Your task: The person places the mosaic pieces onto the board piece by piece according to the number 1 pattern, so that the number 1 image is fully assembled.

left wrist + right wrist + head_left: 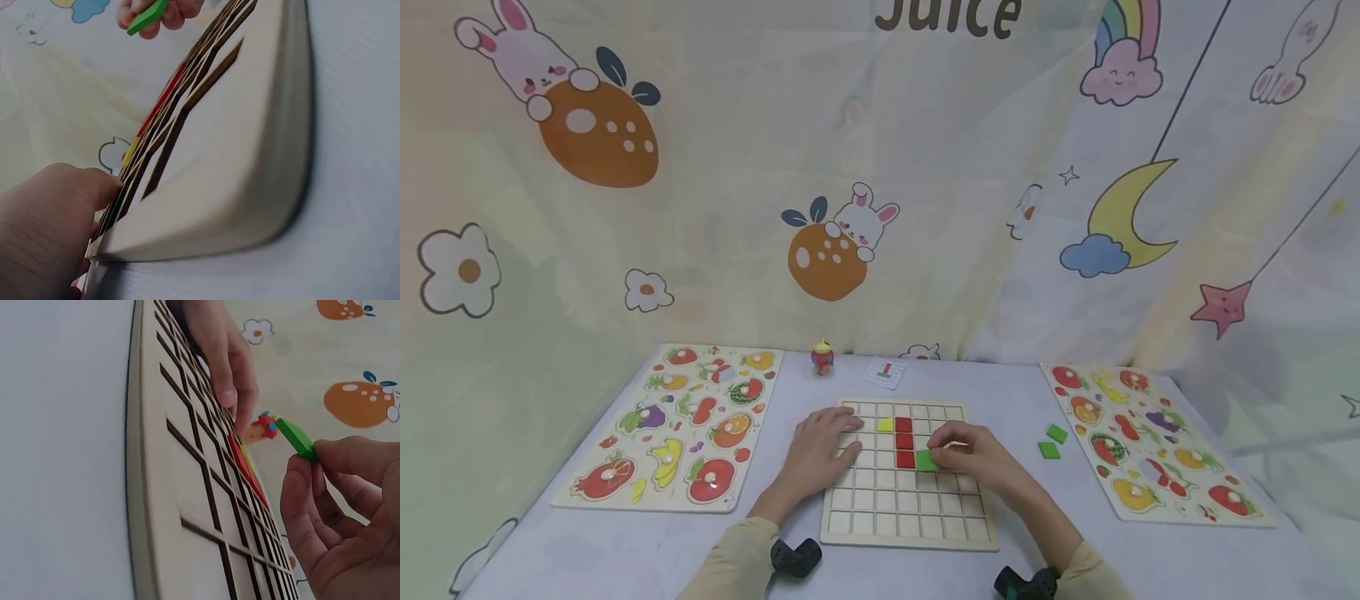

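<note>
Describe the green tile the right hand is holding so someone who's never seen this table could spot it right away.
Start at the wooden grid board in the middle of the table, between the two fruit puzzles. The right hand pinches the green tile just over the board, beside the lowest tile of the red column. Two other green tiles lie loose on the table to the right, untouched.

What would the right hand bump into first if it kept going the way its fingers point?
Probably the red tiles in the grid board; the right hand pinches a green tile just beside them, though its height above the board is unclear.
</note>
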A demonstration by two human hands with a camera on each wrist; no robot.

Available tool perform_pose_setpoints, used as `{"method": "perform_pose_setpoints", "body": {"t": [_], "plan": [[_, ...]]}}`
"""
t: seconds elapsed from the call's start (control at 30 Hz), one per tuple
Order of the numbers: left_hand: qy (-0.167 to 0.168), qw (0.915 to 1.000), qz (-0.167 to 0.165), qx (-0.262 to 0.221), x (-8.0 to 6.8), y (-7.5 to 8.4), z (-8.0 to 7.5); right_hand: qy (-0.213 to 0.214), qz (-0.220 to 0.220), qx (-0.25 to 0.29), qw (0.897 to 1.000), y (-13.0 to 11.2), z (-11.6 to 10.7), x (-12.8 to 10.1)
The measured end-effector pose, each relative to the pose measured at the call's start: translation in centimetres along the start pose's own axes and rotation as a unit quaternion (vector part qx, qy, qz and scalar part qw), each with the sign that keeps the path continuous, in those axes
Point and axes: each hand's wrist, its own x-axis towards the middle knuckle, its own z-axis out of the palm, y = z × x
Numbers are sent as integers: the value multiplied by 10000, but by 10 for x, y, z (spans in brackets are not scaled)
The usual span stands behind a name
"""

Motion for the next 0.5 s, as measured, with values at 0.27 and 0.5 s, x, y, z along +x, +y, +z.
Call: {"method": "perform_pose_setpoints", "body": {"t": [0.27, 0.5], "plan": [[6, 10000, 41, -21, 1, -1, 1, -55, -70, -6, 10000, -3, 12, 7], [-33, 10000, -21, -11, 1, 0, 0, -235, -214, -69, 9995, -5, 26, 10]]}}
